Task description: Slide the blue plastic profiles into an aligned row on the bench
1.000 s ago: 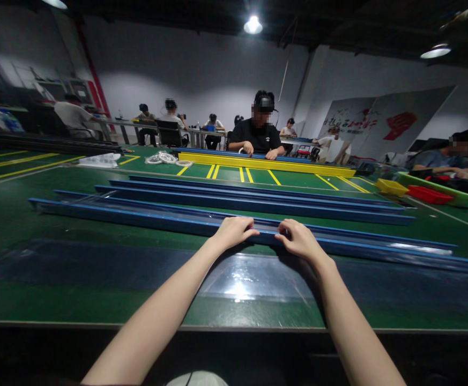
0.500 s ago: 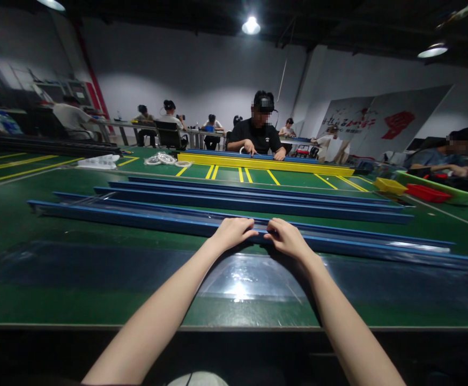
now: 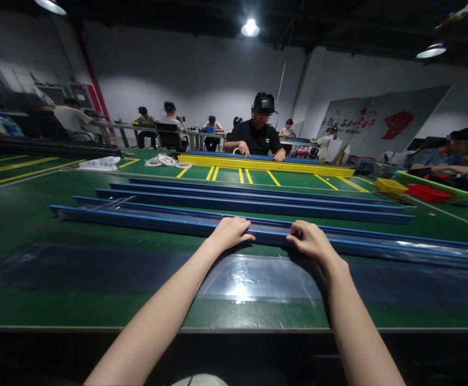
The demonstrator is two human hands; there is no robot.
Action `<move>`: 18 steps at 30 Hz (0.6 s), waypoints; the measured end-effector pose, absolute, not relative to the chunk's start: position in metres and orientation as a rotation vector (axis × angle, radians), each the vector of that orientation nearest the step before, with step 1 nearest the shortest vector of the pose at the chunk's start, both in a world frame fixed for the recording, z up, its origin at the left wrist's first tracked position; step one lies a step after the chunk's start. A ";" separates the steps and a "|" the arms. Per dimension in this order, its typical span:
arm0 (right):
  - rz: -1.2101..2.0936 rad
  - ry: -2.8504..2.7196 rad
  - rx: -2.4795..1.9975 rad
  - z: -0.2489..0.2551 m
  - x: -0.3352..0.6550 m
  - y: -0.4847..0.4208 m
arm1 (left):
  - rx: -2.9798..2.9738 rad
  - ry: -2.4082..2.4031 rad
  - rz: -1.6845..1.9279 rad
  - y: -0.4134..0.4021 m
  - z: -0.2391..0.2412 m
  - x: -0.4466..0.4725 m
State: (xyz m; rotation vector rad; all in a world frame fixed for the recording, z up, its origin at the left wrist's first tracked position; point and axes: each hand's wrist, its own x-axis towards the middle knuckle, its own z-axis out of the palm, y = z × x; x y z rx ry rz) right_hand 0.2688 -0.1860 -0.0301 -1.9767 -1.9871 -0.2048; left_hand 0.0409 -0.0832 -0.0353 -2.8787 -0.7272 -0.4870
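Note:
A long blue channel (image 3: pixel 169 221) with raised side walls lies across the table in front of me. My left hand (image 3: pixel 232 231) has its fingers bent over the channel's near wall, the thumb along the outer face. Farther right, my right hand (image 3: pixel 309 239) pinches the same wall, fingers inside and thumb outside. The fingertips inside the channel are partly hidden. Clear strips show inside it near the left end. Between the channel and my body, a long transparent plastic strip (image 3: pixel 137 268) lies flat, reflecting the lamp.
Behind the held piece lie more blue channels (image 3: pixel 258 206). A co-worker in black (image 3: pixel 253 136) handles a yellow channel (image 3: pixel 266 164) across the green table (image 3: pixel 97 316). White cable coils (image 3: pixel 160 160) lie back left; yellow (image 3: pixel 390 186) and red (image 3: pixel 429 193) bins stand at right.
The blue channel has slid to the right along the table. My right hand has moved right with it, while my left hand stays nearly in place, so the hands are farther apart.

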 end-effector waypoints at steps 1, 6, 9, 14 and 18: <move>-0.213 -1.973 -1.993 -0.030 0.271 -0.187 | -2.868 -0.718 -0.480 -0.083 -0.036 0.041; -0.195 -1.965 -2.008 -0.030 0.272 -0.188 | -2.833 -0.678 -0.483 -0.083 -0.038 0.044; -0.155 -1.970 -2.000 -0.030 0.269 -0.187 | -2.826 -0.668 -0.488 -0.083 -0.039 0.044; -0.172 -1.947 -1.995 -0.029 0.264 -0.186 | -2.816 -0.668 -0.488 -0.083 -0.039 0.044; -0.225 -1.983 -1.891 -0.032 0.256 -0.183 | -2.810 -0.657 -0.486 -0.083 -0.040 0.044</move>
